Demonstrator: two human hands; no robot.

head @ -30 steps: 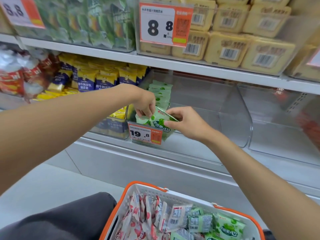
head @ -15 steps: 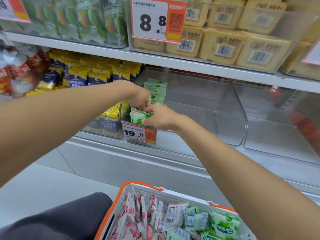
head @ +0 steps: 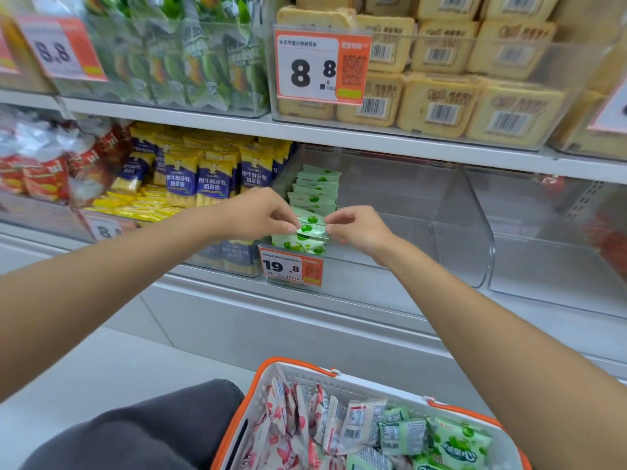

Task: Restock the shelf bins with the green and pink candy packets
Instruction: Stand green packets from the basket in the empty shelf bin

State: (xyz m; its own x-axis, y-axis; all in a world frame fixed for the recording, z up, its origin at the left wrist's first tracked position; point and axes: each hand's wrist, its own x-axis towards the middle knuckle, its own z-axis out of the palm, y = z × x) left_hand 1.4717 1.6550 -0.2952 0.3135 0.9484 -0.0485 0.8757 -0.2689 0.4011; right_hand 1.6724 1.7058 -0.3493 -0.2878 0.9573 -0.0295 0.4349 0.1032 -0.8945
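On a shop shelf (head: 373, 139), a clear bin (head: 390, 198) is facing me. My left hand (head: 258, 215) and right hand (head: 359, 228) are pinching 1 green packet (head: 310, 227) by its ends at the bin's front-left corner. I'm judging it should be going in upright, flush with the row (head: 315, 188) behind.

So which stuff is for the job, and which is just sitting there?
For the job: green packet, pinched by left hand and right hand; clear bin; basket; pink packets.
Just there: yellow cakes; blue packets; red bags.
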